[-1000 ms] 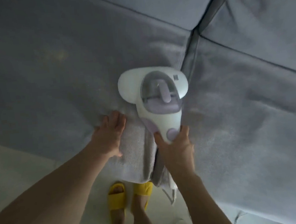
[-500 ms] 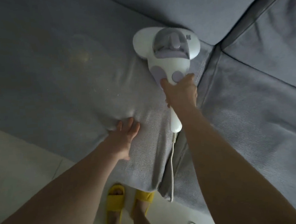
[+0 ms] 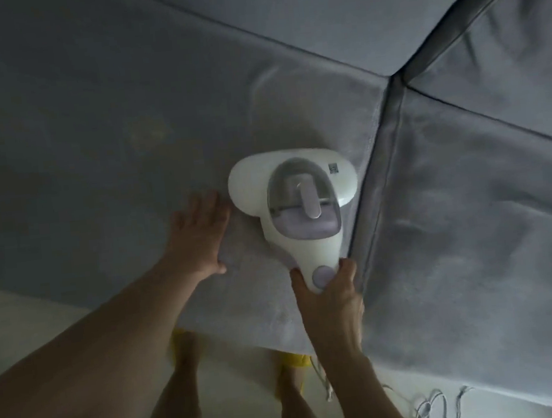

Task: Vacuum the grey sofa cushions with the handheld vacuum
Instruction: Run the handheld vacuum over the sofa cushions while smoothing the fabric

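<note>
Grey sofa cushions (image 3: 92,132) fill most of the view, with a pale floor (image 3: 15,321) showing along the lower left edge. On the left seat cushion, close to the dark seam (image 3: 378,165) that separates it from the neighbouring cushion (image 3: 471,223), lies the handheld vacuum (image 3: 296,207), its broad head flat on the fabric and pointing away from the person. The right hand (image 3: 330,296) is wrapped around the narrow handle end, thumb on one side and fingers on the other, just below a round lilac button. The left hand (image 3: 199,234) lies palm-down and spread flat on the cushion, just beside the left edge of the vacuum's head; whether it touches the casing cannot be told.

The vacuum has a glossy white, rounded body, wide at the front and tapering toward the handle. A translucent grey dome sits on top, with a lilac latch across it and a lilac panel beneath. A small dark label marks the right shoulder. A white cord (image 3: 428,406) lies coiled on the floor at lower right.
</note>
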